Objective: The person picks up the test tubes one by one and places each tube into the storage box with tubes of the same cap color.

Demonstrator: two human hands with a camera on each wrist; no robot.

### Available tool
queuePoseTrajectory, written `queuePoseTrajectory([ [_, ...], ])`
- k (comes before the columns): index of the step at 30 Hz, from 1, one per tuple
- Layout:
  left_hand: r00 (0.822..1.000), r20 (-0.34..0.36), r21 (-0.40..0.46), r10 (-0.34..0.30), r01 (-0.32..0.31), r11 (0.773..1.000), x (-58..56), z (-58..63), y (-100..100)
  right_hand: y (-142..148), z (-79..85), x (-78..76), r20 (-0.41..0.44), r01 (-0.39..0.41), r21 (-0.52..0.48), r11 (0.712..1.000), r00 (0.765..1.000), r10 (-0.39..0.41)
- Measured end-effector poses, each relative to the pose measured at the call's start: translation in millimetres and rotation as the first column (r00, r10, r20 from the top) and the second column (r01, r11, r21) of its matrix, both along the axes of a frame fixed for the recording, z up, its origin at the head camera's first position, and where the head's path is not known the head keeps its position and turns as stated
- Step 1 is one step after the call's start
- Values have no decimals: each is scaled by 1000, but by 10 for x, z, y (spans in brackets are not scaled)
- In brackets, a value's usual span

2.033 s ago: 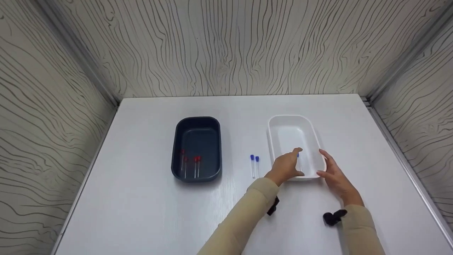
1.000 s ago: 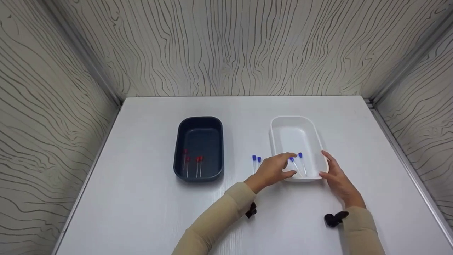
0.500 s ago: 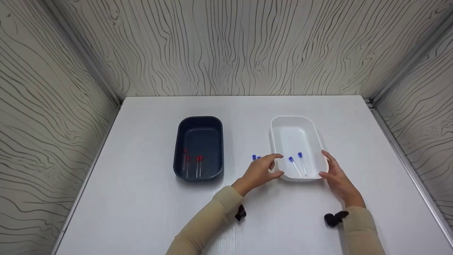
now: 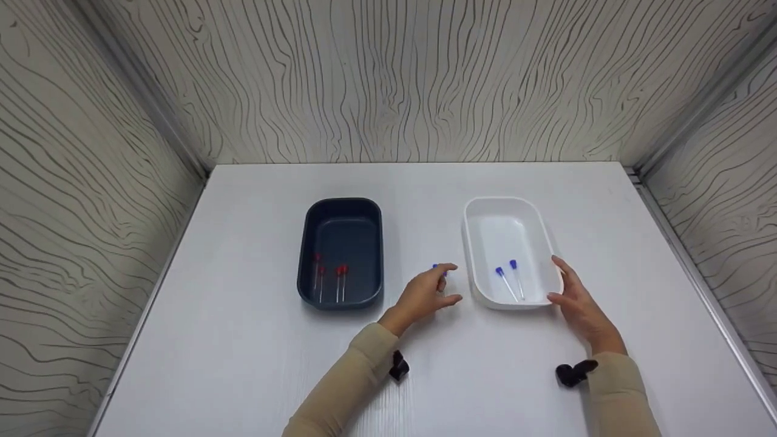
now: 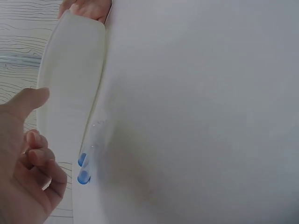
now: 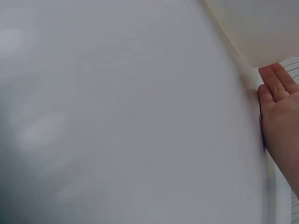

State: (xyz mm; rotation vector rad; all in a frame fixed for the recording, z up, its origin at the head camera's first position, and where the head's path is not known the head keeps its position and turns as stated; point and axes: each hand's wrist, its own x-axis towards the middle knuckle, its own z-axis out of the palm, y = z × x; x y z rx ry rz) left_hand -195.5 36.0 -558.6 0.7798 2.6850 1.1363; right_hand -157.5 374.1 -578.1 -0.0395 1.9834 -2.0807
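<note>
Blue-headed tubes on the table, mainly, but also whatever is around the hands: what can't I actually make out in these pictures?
Left wrist view: the clear stems of the two blue-headed tubes blur into the table.
Head view: the left hand hides most of those tubes.
Right wrist view: the top and right edges cut off the white tray, and the right edge cuts off the right hand.

The left hand [image 4: 423, 295] has quit the white tray [image 4: 499, 233]; now beside blue-capped tubes [image 5: 84, 177].

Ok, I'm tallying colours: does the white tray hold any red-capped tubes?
No, the white tray holds only two blue-capped tubes.
</note>
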Motion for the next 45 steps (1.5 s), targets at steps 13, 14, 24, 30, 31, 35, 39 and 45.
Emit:
queuePoseTrajectory([
  [13,973,205,-97,105,-87,992,-58,-16,-133,6,16,-9,-2,2,-7,1000,1000,-2],
  [14,968,224,-107,111,-89,990,-59,-14,-140,6,10,-10,-8,2,-13,1000,1000,-3],
  [24,940,307,-140,149,-111,984,-112,-25,-179,1,-13,-1,-15,-2,5,1000,1000,2],
  [30,949,285,-198,131,-76,977,-145,-16,-181,4,-5,4,-18,-10,-3,1000,1000,10],
  [31,952,280,-209,128,-69,975,-149,-11,-180,3,-6,5,-21,-10,-4,1000,1000,10],
  [35,952,279,-234,126,-60,970,-154,7,-166,-3,-14,4,-32,2,-1,1000,999,-2],
  [39,948,287,-243,139,-68,968,-162,19,-152,-3,-16,7,-19,3,8,1000,1000,-3],
  [45,942,302,-241,147,-74,968,-169,24,-144,8,-16,8,-12,-8,-3,1000,1000,8],
])
